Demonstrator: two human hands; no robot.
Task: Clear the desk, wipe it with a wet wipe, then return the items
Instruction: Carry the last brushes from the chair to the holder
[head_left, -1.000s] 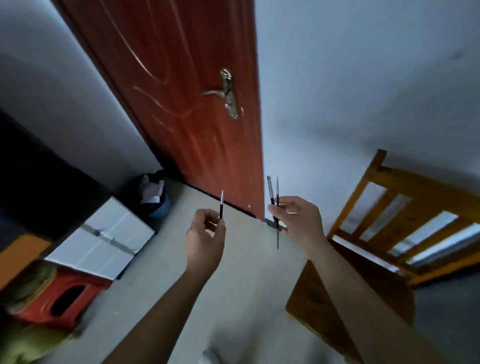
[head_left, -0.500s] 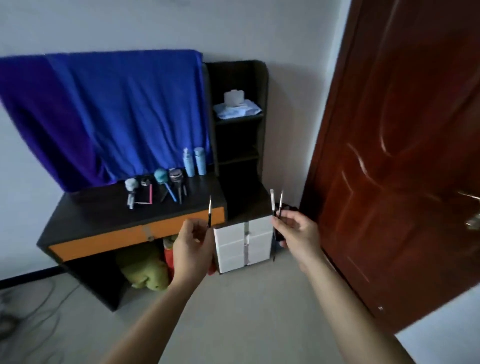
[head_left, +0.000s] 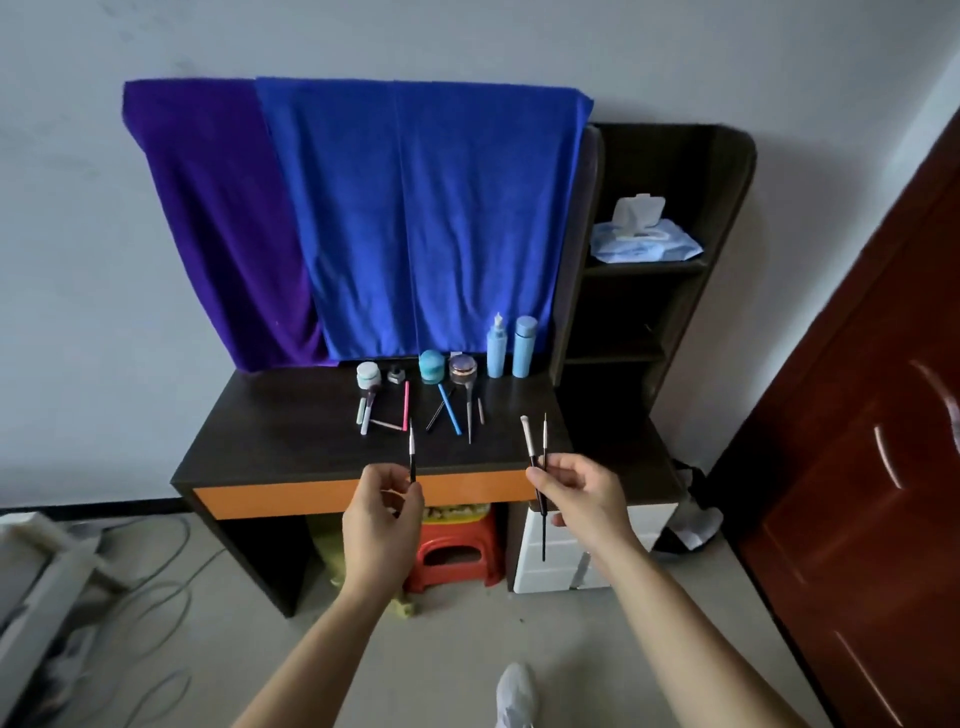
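A dark desk (head_left: 291, 441) with an orange front stands ahead of me. On its back half lie several jars, brushes and pens, with two light-blue bottles (head_left: 509, 345) at the right. My left hand (head_left: 382, 512) pinches one thin black brush (head_left: 412, 452) upright in front of the desk edge. My right hand (head_left: 582, 493) pinches two thin brushes (head_left: 537, 467), their tips pointing up. A pack of wet wipes (head_left: 644, 241) with its lid up lies on the top shelf of the dark shelf unit at the right.
Blue and purple towels (head_left: 415, 218) hang on the wall behind the desk. A red stool (head_left: 457, 551) and a yellow-green thing sit under the desk beside white drawers (head_left: 566, 556). A brown door (head_left: 883, 441) is at the right. Cables (head_left: 156, 582) lie on the floor at the left.
My view has swung from the door and a wooden chair round to the desk, now centred and closer. Both hands keep the same hold on their brushes.
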